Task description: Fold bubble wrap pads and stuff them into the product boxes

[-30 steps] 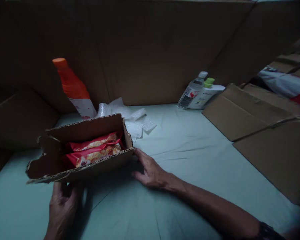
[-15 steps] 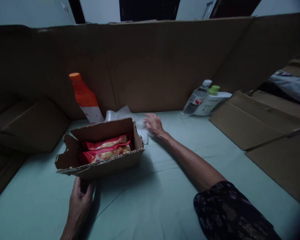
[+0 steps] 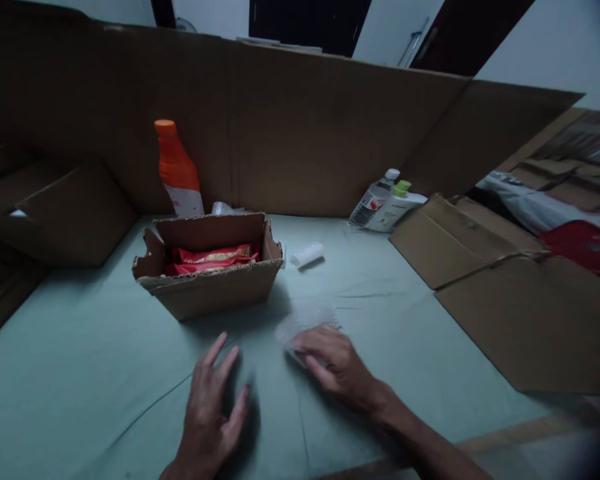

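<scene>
My right hand (image 3: 333, 360) pinches a piece of clear bubble wrap (image 3: 307, 321) just above the pale green cloth. To its left, my left hand (image 3: 213, 407) is empty, with fingers spread, in front of the open cardboard box (image 3: 215, 293). Inside that box lie red snack packets (image 3: 213, 257). A small roll of bubble wrap (image 3: 307, 255) rests on the cloth right of the box. Another piece of bubble wrap (image 3: 223, 208) shows partly behind the box, its lower part hidden.
An orange-and-white bottle (image 3: 179, 170) leans at the back left. At the back right lean a clear water bottle (image 3: 373, 200) and a white bottle with a green cap (image 3: 397, 205). A tall cardboard wall (image 3: 310, 133) closes the back; cardboard flaps (image 3: 520, 313) flank the right side.
My right hand has come back toward me from beside the box, bringing a piece of bubble wrap. The left hand has left the box's front and spread open. The camera view has shifted.
</scene>
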`<move>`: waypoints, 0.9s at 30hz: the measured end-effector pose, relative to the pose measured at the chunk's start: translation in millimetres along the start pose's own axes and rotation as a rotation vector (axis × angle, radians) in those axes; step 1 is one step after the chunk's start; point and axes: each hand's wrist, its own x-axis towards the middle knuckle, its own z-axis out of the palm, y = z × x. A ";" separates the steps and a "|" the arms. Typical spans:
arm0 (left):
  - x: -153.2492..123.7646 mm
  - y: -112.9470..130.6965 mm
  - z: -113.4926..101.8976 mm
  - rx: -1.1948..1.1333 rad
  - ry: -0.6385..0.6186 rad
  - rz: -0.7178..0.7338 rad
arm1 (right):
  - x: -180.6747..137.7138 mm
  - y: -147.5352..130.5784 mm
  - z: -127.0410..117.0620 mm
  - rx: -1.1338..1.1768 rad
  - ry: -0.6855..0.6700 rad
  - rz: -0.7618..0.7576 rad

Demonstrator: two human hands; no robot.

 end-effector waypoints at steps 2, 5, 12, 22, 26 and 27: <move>-2.4 6.3 3.7 -0.017 -0.107 0.085 | -6.5 -16.1 27.7 0.071 -0.136 -0.042; -12.3 6.2 1.1 -0.102 -0.240 0.156 | -12.5 -34.2 53.7 0.149 -0.237 -0.049; -41.7 -5.4 -4.8 -0.257 -0.194 -0.131 | -15.7 -45.7 66.3 0.228 -0.332 0.118; -42.6 -15.6 7.3 0.060 0.004 -0.197 | -16.1 -39.1 77.9 0.021 -0.001 0.057; -36.0 -15.3 1.4 0.169 -0.050 -0.183 | -25.2 -43.9 68.9 -0.003 -0.174 -0.012; -34.7 -14.2 -0.8 0.167 -0.048 -0.175 | -26.6 -43.8 70.3 -0.015 -0.225 -0.018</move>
